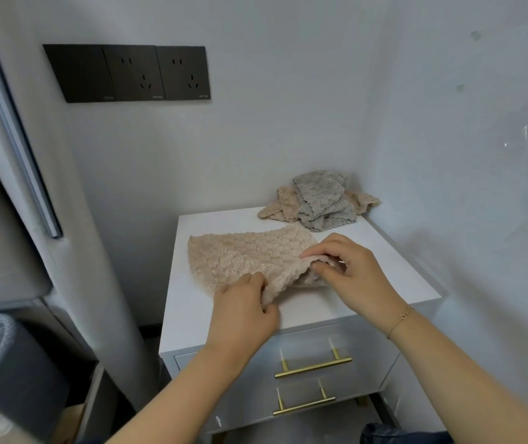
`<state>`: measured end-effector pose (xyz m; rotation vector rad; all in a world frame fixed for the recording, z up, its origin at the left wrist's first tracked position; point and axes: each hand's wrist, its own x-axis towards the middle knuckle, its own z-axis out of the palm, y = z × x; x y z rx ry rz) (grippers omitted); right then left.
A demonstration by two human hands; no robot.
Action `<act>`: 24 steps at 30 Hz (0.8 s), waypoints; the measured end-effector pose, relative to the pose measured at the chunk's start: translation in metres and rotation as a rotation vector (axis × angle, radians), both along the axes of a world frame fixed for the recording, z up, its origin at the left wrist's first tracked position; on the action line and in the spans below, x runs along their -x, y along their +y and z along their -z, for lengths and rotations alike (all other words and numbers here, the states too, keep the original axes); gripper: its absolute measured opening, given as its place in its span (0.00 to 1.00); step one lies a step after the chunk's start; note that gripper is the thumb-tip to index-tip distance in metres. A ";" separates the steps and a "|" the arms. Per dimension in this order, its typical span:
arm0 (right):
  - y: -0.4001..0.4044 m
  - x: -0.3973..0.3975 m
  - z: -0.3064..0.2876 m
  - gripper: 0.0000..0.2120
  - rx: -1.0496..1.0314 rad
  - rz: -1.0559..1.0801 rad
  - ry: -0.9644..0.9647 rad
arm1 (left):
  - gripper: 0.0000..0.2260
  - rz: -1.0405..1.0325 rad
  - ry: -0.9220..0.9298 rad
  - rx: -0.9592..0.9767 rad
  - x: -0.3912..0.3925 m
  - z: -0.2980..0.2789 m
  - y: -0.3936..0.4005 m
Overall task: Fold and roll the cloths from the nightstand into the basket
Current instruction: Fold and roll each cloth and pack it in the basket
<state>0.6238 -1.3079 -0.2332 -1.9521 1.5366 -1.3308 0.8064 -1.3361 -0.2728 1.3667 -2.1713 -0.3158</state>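
A beige fluffy cloth point(240, 254) lies spread on the white nightstand point(384, 251). Its near edge is lifted and folded over. My left hand point(245, 312) grips that raised edge at the near left. My right hand point(349, 270) pinches the same edge at the right, thumb and fingers closed on the fabric. A pile of crumpled cloths sits at the back right corner, a grey cloth point(323, 200) on top of beige ones point(283, 205). A grey fabric basket point(9, 363) stands on the floor at the lower left, only partly in view.
The nightstand fits into a wall corner, walls close behind and to the right. Two drawers with brass handles point(312, 366) face me. A padded grey headboard panel point(73, 251) stands left of it. Black wall sockets point(131, 73) hang above.
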 end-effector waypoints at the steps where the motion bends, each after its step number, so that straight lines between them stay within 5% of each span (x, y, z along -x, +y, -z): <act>1: 0.001 0.003 0.000 0.14 -0.008 0.003 0.021 | 0.02 -0.015 0.001 0.007 -0.005 -0.003 -0.003; 7: 0.006 0.029 -0.005 0.21 0.010 0.071 -0.036 | 0.12 -0.034 -0.046 0.220 -0.057 -0.035 -0.019; 11: 0.010 0.037 -0.006 0.13 -0.110 0.041 -0.158 | 0.17 0.151 -0.018 -0.094 -0.080 -0.045 -0.019; 13: 0.009 0.044 -0.001 0.00 -0.193 0.114 0.084 | 0.20 0.135 -0.110 -0.224 -0.089 -0.042 -0.022; 16: 0.004 0.053 0.008 0.21 -0.349 0.248 0.357 | 0.20 0.077 -0.142 -0.243 -0.095 -0.042 -0.026; 20: -0.011 0.048 0.011 0.15 -0.375 0.222 -0.171 | 0.16 -0.020 0.073 -0.244 -0.091 -0.042 -0.036; 22: -0.022 0.039 0.006 0.08 -0.289 0.153 -0.494 | 0.16 -0.018 0.368 -0.334 -0.087 -0.045 -0.041; 24: -0.032 0.031 -0.003 0.04 -0.134 0.107 -0.591 | 0.15 0.034 0.653 -0.358 -0.084 -0.052 -0.045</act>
